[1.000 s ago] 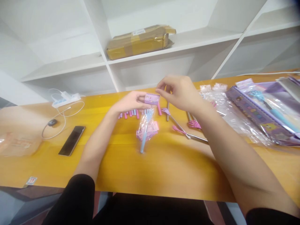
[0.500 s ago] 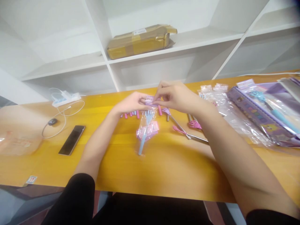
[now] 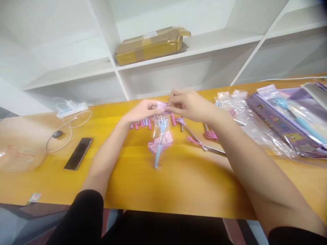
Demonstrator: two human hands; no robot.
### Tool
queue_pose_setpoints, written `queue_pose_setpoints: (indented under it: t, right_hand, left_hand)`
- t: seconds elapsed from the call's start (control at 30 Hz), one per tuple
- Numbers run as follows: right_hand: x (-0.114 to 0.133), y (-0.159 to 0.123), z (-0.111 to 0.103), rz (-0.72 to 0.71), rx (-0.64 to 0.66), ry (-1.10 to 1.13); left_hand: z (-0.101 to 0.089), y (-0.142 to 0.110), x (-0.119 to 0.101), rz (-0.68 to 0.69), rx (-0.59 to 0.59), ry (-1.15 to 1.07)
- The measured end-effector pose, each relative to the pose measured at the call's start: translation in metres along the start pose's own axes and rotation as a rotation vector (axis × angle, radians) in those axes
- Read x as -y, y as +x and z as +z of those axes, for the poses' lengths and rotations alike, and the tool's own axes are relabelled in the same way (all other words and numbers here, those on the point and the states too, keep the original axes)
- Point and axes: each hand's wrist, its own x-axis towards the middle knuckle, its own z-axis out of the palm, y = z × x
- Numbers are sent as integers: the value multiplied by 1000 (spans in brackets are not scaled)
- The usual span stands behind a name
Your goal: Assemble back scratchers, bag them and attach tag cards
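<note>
A clear plastic bag holds a light blue back scratcher, its hand-shaped end up near my fingers and its handle pointing toward me. My left hand pinches the top of the bag beside a small purple card. From the other side, my right hand grips the same top edge with thumb and fingers; the fingertips partly hide the card. Below the bag lies a small pile of pink and purple cards. Pink and purple back scratchers with metal rods rest to the right.
Several pink and blue handles lie behind my left hand. Clear bags and a purple box with packed scratchers stand at the right. A phone, a cable and a power strip are at the left. A taped carton sits on the shelf.
The bagged scratcher's lower end has swung slightly to the right. My left fingers have shifted a little along the bag's top, and both hands still hold it.
</note>
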Motion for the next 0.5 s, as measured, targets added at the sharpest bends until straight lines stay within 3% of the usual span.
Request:
queue_pose_setpoints:
  t: [0.23, 0.4, 0.5]
  right_hand:
    - [1, 3, 6, 270, -72, 112]
    - [15, 4, 9, 459, 140, 357]
    - [17, 5, 11, 468, 156, 436]
  left_hand:
    - [4, -4, -5, -16, -126, 109]
    - [5, 4, 4, 45, -171, 120]
    - [5, 3, 5, 36, -172, 129]
